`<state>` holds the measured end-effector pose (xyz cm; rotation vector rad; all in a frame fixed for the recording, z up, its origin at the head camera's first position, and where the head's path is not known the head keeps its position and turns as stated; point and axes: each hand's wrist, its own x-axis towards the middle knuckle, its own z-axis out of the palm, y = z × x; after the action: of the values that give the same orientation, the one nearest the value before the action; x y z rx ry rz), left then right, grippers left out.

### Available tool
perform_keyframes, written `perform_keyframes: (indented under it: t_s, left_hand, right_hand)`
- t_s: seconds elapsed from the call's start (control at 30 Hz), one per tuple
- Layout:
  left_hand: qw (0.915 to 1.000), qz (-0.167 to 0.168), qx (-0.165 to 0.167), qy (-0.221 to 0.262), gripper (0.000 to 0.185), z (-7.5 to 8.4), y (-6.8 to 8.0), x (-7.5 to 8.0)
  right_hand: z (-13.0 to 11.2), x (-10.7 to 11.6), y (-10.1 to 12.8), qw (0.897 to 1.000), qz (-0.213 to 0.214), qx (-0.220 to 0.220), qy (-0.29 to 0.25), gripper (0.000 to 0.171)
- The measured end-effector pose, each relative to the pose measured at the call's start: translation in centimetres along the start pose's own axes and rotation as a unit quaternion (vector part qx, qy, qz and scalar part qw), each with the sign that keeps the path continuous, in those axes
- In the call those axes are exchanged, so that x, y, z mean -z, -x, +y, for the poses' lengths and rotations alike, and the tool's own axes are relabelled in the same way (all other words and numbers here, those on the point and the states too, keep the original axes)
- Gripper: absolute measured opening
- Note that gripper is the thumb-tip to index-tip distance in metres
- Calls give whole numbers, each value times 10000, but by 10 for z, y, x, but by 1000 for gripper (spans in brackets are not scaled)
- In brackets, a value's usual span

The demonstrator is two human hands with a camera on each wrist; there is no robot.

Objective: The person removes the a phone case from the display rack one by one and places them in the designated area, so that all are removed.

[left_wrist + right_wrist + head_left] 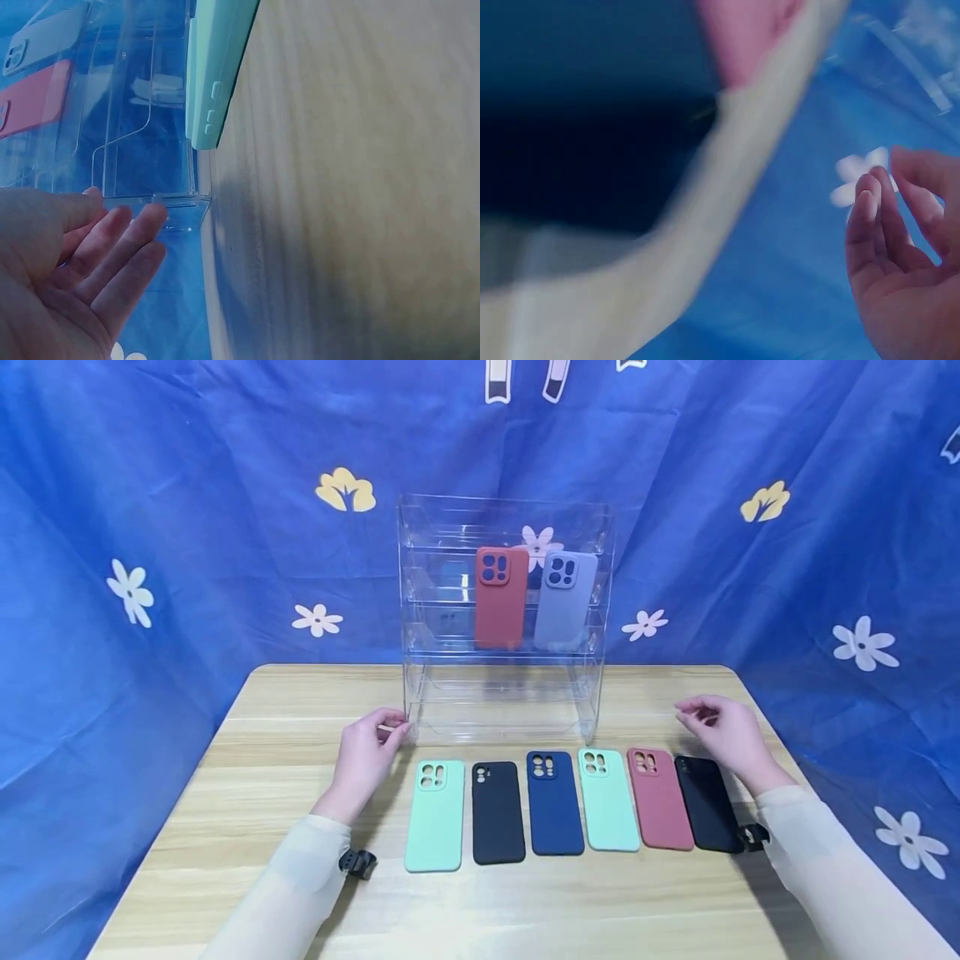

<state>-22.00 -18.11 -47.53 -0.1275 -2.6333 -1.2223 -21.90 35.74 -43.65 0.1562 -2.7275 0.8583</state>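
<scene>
A clear acrylic display rack (pixel 506 720) with stepped tiers stands at the back of the table. A red phone case (pixel 501 610) and a pale lavender phone case (pixel 564 610) lean upright in it. At the rack's lower left front corner is my left hand (pixel 367 756), its fingertips right at the clear edge and its fingers mostly straight in the left wrist view. My right hand (pixel 723 731) hovers above the table's right side, fingers loosely bent and nothing in them. Just below it lies a black phone case (pixel 708 806), beside a rose-red phone case (pixel 660 800).
Left of these, the front row continues with a mint green case (pixel 609 802), a navy case (pixel 555 806), another black case (pixel 498 814) and another mint case (pixel 435 818). A blue flowered curtain (pixel 225 527) hangs behind the wooden table (pixel 300 718) and along its sides.
</scene>
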Motion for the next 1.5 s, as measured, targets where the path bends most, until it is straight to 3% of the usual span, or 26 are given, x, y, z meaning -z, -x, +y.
perform_keyframes:
  t_s: [0.3,0.53,0.73,1.07,1.5]
  left_hand:
    - [10000,55,-51,-60,21,2,0,2]
    - [10000,60,-7,-41,21,2,2,-2]
    - [9999,32,84,-129,21,-2,6,-4]
    - [9998,123,-56,-112,19,0,3,-2]
    - [9999,121,-43,-67,19,1,4,-2]
  right_hand:
    - [-88,4,-47,9882,782,359,-1268,19]
    - [-126,0,-81,9811,1002,357,-1618,22]
    - [-146,-5,-107,9802,1094,400,-1602,24]
    - [-177,2,-138,9738,1632,692,-1424,26]
    - [-185,1,-156,9820,1376,707,-1082,28]
